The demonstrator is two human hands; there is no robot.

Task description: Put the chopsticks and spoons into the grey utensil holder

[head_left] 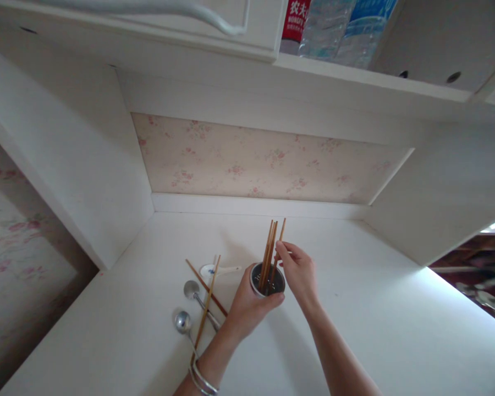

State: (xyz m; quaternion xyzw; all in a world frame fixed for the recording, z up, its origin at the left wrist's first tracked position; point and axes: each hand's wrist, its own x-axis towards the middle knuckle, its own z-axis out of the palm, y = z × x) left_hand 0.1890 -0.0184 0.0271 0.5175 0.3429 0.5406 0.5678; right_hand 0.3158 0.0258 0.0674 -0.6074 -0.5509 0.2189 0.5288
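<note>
My left hand [253, 305] is wrapped round a dark-lined cup [256, 279] with a pale rim. Several brown wooden chopsticks [268, 256] stand in the cup, leaning slightly to the right at their tops. Between thumb and fingers, my right hand [299, 269] pinches one chopstick [282, 228], whose lower end is inside the cup. To the left of the cup, two loose chopsticks [212, 283] lie crossed on the white tabletop. Beside them are a white ceramic spoon [208, 270] and two metal spoons [182, 322], partly hidden by my left forearm.
The white desk [355, 308] is bounded by side panels [441, 187] and a floral-papered back wall [239, 157]. Overhead is a cabinet with a handle [214, 19] and an open shelf holding water bottles [328, 27]. A bracelet [202, 379] circles my left wrist.
</note>
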